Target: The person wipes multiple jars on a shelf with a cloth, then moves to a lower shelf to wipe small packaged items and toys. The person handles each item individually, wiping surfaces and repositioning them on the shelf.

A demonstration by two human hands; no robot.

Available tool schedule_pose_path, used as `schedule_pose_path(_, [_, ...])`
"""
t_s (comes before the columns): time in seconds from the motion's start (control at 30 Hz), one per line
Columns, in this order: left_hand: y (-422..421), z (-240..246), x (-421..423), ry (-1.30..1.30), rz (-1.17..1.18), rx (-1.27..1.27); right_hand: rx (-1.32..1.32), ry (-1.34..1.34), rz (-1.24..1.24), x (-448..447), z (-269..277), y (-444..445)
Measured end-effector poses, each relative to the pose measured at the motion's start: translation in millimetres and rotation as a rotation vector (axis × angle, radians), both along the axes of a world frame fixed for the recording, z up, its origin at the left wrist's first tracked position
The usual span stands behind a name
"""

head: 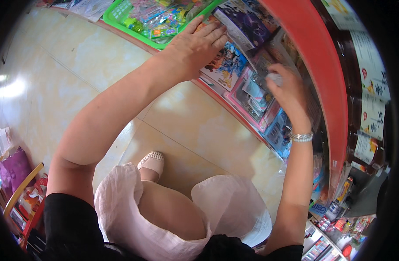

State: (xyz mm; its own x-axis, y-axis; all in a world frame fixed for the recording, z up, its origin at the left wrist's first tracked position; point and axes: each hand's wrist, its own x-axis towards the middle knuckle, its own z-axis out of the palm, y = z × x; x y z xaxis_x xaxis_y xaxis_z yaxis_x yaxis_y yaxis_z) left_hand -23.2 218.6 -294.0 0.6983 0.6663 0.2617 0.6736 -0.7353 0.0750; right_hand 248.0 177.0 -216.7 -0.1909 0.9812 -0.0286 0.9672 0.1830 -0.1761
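My left hand (199,45) lies palm down with its fingers stretched out over colourfully illustrated packages on a low shelf. Beneath and beside it is a flat box with cartoon figures (230,67). A dark purple box (242,27) sits just past the fingertips, at a slant. My right hand (286,86), with bracelets at the wrist, pinches a crumpled white tissue or cloth (275,79). This hand hovers over or touches clear-fronted pink packages (251,94); I cannot tell which. Its fingers are slightly blurred.
A green plastic basket (134,34) of small packaged goods stands left of my left hand. A red shelf edge (317,49) curves above the lower shelf, with dark labelled bottles or jars (372,81) behind it. Blue packages (277,133) lie nearer me. A wooden-armed chair (23,189) holds goods at lower left.
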Motion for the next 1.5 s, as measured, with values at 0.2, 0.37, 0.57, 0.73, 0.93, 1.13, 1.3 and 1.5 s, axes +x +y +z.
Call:
schedule_pose_path(0.2, [-2.0,-12.8,2.6,0.068,0.023,0.123,-0.014,-0.292,-0.016,-36.9,-26.7,19.2])
schedule_pose_path(0.37, [-2.2,-18.6,-0.8,0.034,0.027,0.148,0.027,-0.404,-0.075,-37.5,-26.6,18.5])
schedule_pose_path(0.57, [-2.5,-22.5,-0.7,-0.046,0.028,0.147,0.313,-0.199,0.032,38.3,-9.1,-22.4])
schedule_pose_path(0.73, [-1.1,-22.2,0.3,-0.011,0.033,0.163,0.149,-0.446,0.038,63.2,-27.2,-25.0])
schedule_pose_path(0.93, [-1.7,-15.8,-3.9,-0.013,-0.008,0.016,0.025,-0.382,-0.022,55.3,4.3,-14.8])
schedule_pose_path(1.13, [-0.7,-7.1,-14.8,-0.262,-0.026,-0.099,0.118,0.139,0.115,-9.5,-2.5,55.5])
schedule_pose_path(1.3, [1.6,-14.4,-5.2,-0.424,-0.002,-0.025,0.129,-0.226,0.019,-21.2,-49.0,111.5])
schedule_pose_path(1.5, [3.5,-21.3,-3.0,-0.413,0.054,-0.039,0.043,-0.251,0.19,-29.9,-37.0,88.7])
